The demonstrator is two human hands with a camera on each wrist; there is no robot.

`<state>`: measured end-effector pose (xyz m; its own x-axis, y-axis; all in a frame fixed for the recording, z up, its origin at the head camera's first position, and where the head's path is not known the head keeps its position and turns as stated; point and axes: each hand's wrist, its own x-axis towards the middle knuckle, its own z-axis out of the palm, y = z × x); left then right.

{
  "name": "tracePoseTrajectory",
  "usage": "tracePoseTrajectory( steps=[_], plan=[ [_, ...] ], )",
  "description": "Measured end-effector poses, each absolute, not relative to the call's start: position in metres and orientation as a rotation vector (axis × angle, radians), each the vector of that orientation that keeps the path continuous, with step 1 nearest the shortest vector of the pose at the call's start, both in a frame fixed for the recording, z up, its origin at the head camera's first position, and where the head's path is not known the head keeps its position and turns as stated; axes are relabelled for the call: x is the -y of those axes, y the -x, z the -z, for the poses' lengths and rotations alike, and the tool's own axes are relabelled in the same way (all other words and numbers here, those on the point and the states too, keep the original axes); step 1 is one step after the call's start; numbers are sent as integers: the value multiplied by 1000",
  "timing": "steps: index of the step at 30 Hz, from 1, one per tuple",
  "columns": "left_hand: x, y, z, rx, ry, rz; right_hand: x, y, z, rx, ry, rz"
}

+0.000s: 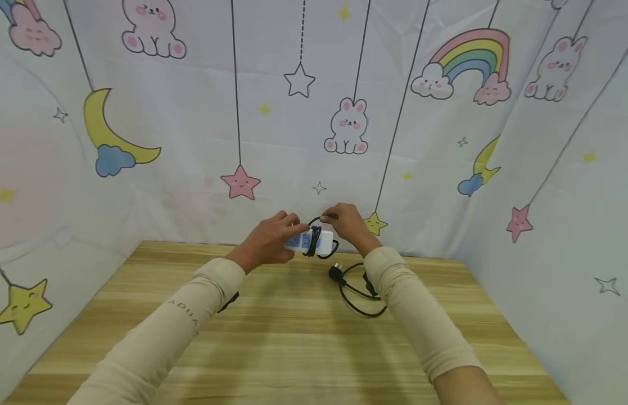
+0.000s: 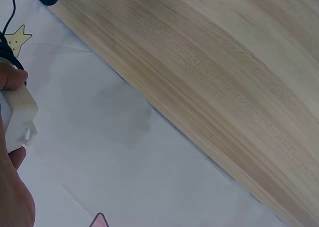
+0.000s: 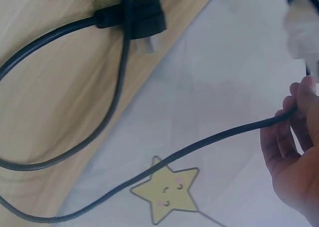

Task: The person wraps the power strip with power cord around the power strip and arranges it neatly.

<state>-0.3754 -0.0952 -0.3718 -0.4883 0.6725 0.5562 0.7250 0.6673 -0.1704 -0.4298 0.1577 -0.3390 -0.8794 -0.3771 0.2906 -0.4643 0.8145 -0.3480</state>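
A white power strip with blue socket faces is raised near the back edge of the table. My left hand grips its left end; in the left wrist view the thumb lies on the strip's white end. Several turns of black cord wrap round the strip's middle. Above it, my right hand pinches a length of that cord between thumb and fingers. From these fingers the cord runs down to loose loops on the table, where the black plug lies with its prongs showing.
The wood-grain table ends at a white cloth backdrop printed with stars, rabbits and rainbows. Cloth also hangs along both sides. Loose cord loops lie beside the right forearm, whose sleeve hides part of them.
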Motion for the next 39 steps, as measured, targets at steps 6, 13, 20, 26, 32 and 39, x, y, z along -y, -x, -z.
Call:
tracePoseTrajectory(
  steps=[6,13,20,26,32,39],
  plan=[
    [92,380,378,2241,1033,24,-145,415,319,2756,-771,-604],
    [93,379,378,2270,891,26,-124,388,303,2772,-753,-606],
    [92,377,377,2301,836,91,-116,374,312,2745,-737,-623],
    [91,378,379,2316,813,132,-115,365,324,2756,-663,-763],
    [88,379,381,2320,825,173,-116,357,332,2756,-587,-822],
    [86,379,381,2324,813,148,-119,350,340,2714,-562,-893]
  ],
)
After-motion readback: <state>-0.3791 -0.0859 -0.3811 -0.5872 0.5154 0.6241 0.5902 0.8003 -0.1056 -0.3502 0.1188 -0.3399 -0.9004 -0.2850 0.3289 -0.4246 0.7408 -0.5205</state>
